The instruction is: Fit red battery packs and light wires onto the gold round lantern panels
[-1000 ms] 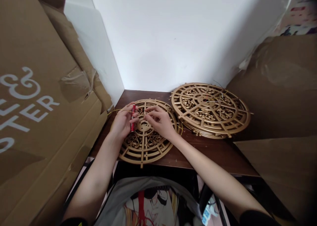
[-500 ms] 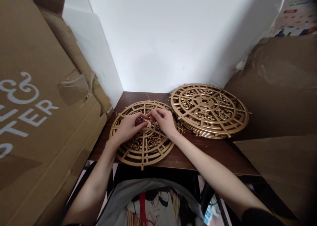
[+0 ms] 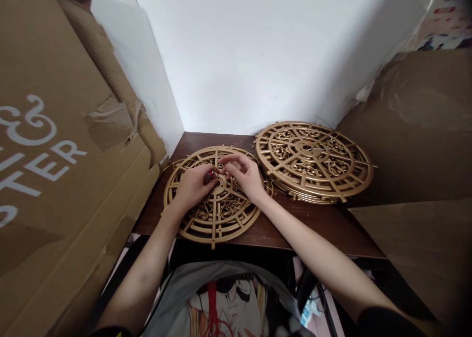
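Note:
A round gold filigree disc (image 3: 217,214) lies flat on the dark wooden table (image 3: 306,221), near its front edge. Both my hands rest on the disc's hub. My left hand (image 3: 191,187) is curled around a small red piece (image 3: 209,176), of which only the tip shows. My right hand (image 3: 246,174) pinches with thumb and forefinger just above the hub; what it pinches is too small to name. A thin yellow wire (image 3: 271,189) runs past the disc's right edge.
A stack of similar gold discs (image 3: 313,162) sits at the table's back right, with fine wires on top. Large cardboard boxes (image 3: 55,145) wall in the left side, and brown cardboard (image 3: 416,130) the right. A white wall is behind.
The red piece was upright in my left hand a second ago; now it is laid down at the hub, mostly hidden. Both hands have closed in on the disc's middle.

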### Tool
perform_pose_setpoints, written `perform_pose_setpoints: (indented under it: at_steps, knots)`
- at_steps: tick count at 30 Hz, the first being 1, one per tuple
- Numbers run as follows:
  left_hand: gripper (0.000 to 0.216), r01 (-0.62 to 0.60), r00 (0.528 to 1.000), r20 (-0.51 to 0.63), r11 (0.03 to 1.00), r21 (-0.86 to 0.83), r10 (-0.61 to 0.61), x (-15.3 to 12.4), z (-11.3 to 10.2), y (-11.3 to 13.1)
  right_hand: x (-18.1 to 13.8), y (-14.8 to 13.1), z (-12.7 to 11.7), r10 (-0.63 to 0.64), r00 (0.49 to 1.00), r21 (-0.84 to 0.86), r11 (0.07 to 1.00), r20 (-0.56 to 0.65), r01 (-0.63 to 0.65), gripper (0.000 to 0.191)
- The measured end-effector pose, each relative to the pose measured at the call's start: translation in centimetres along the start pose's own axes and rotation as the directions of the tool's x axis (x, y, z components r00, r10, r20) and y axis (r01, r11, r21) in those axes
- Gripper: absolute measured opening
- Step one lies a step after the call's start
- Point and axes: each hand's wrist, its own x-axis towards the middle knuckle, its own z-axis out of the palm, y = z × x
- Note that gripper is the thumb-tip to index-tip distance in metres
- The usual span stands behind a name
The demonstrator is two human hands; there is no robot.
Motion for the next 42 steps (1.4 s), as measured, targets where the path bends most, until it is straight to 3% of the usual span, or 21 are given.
perform_pose_setpoints:
  at_steps: [5, 8, 12, 21, 29, 36, 42]
  knots:
    - [0.018, -0.01, 1.0, -0.008, 1.0, 0.023, 0.01, -0.1, -0.1, 0.1, -0.3, 0.0, 0.0, -0.133, 0.99, -0.341, 0.933, -0.043, 0.111, 0.018]
    - [0.014, -0.01, 1.0, -0.009, 1.0, 0.017, 0.01, -0.1, -0.3, 0.4, -0.3, 0.3, 0.0, -0.167, 0.982, -0.554, 0.812, 0.083, 0.185, 0.018]
    - [0.012, -0.016, 1.0, -0.006, 1.0, -0.012, 0.016, -0.1, -0.4, 0.4, -0.2, 1.0, -0.1, -0.118, 0.971, -0.668, 0.707, 0.209, 0.23, 0.014]
    - [0.015, -0.005, 1.0, -0.025, 1.0, -0.027, 0.004, -0.1, -0.3, 0.1, -0.3, 1.5, -0.3, -0.091, 0.968, -0.72, 0.652, 0.236, 0.237, 0.01]
    - [0.024, 0.033, 0.998, -0.051, 0.982, -0.187, -0.043, -0.1, 0.0, -0.4, -0.4, 1.3, -0.2, -0.08, 0.958, -0.74, 0.619, 0.274, 0.264, 0.014]
    - [0.024, 0.032, 0.997, -0.056, 0.971, -0.235, -0.046, -0.2, 0.1, -0.4, -0.3, 1.2, 0.1, -0.065, 0.971, -0.75, 0.624, 0.231, 0.22, 0.002]
    - [0.022, 0.034, 0.997, -0.063, 0.972, -0.233, -0.05, -0.2, 0.1, -0.4, -0.1, 1.3, 0.2, -0.077, 0.978, -0.743, 0.639, 0.196, 0.199, 0.004]
